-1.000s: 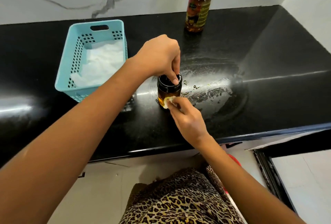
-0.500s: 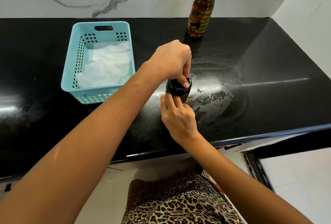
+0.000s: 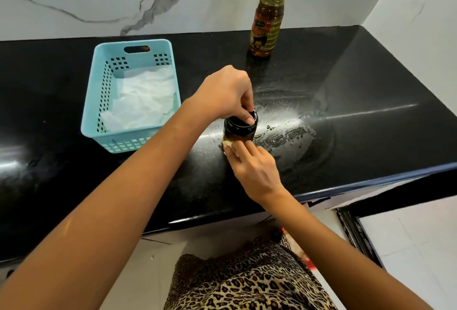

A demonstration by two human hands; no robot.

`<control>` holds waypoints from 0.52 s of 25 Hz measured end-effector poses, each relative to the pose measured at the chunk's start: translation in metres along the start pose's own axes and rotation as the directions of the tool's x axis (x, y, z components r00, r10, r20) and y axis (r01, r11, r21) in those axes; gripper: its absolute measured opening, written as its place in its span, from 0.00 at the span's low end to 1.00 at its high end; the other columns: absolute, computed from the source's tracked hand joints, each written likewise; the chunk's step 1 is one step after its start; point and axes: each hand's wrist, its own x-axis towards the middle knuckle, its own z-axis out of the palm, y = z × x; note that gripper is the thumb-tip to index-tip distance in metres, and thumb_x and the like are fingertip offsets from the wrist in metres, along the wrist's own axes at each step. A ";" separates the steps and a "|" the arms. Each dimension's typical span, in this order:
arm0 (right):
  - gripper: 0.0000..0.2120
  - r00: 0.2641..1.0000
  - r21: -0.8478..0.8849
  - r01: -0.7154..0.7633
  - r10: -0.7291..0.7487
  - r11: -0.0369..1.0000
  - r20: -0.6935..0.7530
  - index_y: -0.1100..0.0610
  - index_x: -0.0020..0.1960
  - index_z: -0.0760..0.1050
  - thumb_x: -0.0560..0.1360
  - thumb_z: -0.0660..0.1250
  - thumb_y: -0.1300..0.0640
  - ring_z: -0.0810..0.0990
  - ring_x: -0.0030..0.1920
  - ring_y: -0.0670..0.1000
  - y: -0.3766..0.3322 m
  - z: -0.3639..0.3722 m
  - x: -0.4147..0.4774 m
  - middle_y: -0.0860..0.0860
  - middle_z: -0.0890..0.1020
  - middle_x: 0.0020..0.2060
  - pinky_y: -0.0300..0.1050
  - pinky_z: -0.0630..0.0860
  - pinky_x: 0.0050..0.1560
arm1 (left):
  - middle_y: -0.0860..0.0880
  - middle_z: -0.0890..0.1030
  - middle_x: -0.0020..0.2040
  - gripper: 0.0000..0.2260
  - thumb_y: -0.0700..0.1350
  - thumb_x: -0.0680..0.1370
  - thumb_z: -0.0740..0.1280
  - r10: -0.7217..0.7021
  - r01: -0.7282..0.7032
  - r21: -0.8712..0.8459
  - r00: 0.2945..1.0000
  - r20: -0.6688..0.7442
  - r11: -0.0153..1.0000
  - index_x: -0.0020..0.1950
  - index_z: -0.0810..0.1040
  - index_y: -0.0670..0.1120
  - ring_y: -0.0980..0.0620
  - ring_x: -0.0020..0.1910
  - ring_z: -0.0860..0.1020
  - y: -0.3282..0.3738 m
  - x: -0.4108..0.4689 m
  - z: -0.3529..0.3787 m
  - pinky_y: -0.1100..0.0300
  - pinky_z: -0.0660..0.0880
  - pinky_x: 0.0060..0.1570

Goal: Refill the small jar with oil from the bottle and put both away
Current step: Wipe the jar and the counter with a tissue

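Left hand (image 3: 227,94) fingers grip the small jar (image 3: 238,131) from above; right hand (image 3: 254,163) fingers pinch a tissue wad (image 3: 228,144) against its half-hidden side.

Light-blue basket (image 3: 128,145), white paper (image 3: 146,96); black counter (image 3: 371,87); leopard-print garment (image 3: 247,282); jar (image 3: 238,136) perhaps amber, black lid (image 3: 236,123); yellowish tissue (image 3: 227,143).
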 end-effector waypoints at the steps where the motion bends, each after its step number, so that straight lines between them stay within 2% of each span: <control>1: 0.11 1.000 0.053 -0.004 0.005 0.999 -0.014 0.63 0.49 0.80 0.75 0.59 0.66 0.74 0.32 0.55 0.000 -0.002 0.002 0.55 0.79 0.37 0.46 0.71 0.28 | 0.51 0.84 0.44 0.13 0.52 0.66 0.75 -0.002 0.001 -0.007 1.000 -0.012 1.000 0.48 0.84 0.50 0.55 0.41 0.78 -0.002 -0.002 0.002 0.60 0.75 0.40; 3: 0.09 0.996 0.165 -0.089 0.088 0.982 0.010 0.64 0.47 0.80 0.73 0.62 0.67 0.75 0.32 0.56 -0.002 0.001 -0.003 0.57 0.79 0.38 0.45 0.72 0.24 | 0.51 0.84 0.46 0.13 0.52 0.68 0.74 0.000 0.001 0.011 0.999 -0.053 1.000 0.50 0.83 0.50 0.54 0.43 0.77 -0.005 -0.008 0.009 0.57 0.75 0.44; 4: 0.08 0.978 0.245 -0.207 0.198 0.947 0.061 0.64 0.46 0.80 0.72 0.63 0.68 0.76 0.33 0.57 -0.004 0.003 -0.010 0.57 0.78 0.39 0.45 0.73 0.25 | 0.51 0.84 0.49 0.13 0.52 0.70 0.73 0.008 -0.008 0.006 0.995 -0.095 1.000 0.52 0.83 0.50 0.52 0.46 0.78 -0.008 -0.013 0.017 0.56 0.75 0.47; 5: 0.07 0.928 0.340 -0.372 0.349 0.864 0.130 0.63 0.45 0.80 0.70 0.65 0.69 0.77 0.35 0.57 -0.004 0.004 -0.016 0.57 0.78 0.41 0.45 0.75 0.28 | 0.51 0.83 0.52 0.13 0.51 0.71 0.72 0.015 -0.021 -0.039 0.987 -0.160 0.999 0.54 0.82 0.50 0.51 0.50 0.77 -0.010 -0.020 0.025 0.56 0.73 0.50; 6: 0.07 0.843 0.431 -0.533 0.498 0.728 0.202 0.63 0.44 0.80 0.69 0.66 0.71 0.78 0.37 0.57 -0.001 0.005 -0.021 0.57 0.78 0.43 0.45 0.76 0.33 | 0.51 0.82 0.54 0.14 0.50 0.71 0.71 0.007 -0.039 -0.129 0.972 -0.237 0.991 0.56 0.81 0.49 0.50 0.53 0.76 -0.011 -0.028 0.035 0.57 0.71 0.53; 8: 0.07 0.676 0.562 -0.690 0.683 0.456 0.275 0.61 0.43 0.80 0.68 0.69 0.70 0.77 0.41 0.50 0.010 0.004 -0.023 0.52 0.77 0.44 0.40 0.75 0.40 | 0.54 0.79 0.57 0.22 0.50 0.70 0.72 -0.080 -0.058 -0.370 0.934 -0.348 0.927 0.62 0.76 0.49 0.52 0.57 0.74 -0.013 -0.043 0.056 0.60 0.69 0.58; 11: 0.07 0.487 0.656 -0.746 0.766 0.115 0.419 0.56 0.43 0.80 0.69 0.70 0.67 0.80 0.45 0.47 0.019 -0.002 -0.019 0.49 0.79 0.45 0.33 0.76 0.43 | 0.55 0.70 0.66 0.43 0.50 0.63 0.77 -0.262 0.038 -0.654 0.933 -0.248 0.756 0.73 0.60 0.51 0.58 0.65 0.69 -0.014 -0.051 0.085 0.65 0.65 0.63; 13: 0.08 0.367 0.660 -0.747 0.782 -0.074 0.503 0.52 0.42 0.79 0.70 0.71 0.65 0.81 0.45 0.47 0.019 -0.003 -0.023 0.52 0.81 0.46 0.30 0.76 0.42 | 0.55 0.71 0.64 0.46 0.50 0.59 0.79 -0.335 0.095 -0.718 0.921 -0.200 0.689 0.72 0.61 0.49 0.57 0.65 0.69 -0.012 -0.046 0.101 0.66 0.65 0.63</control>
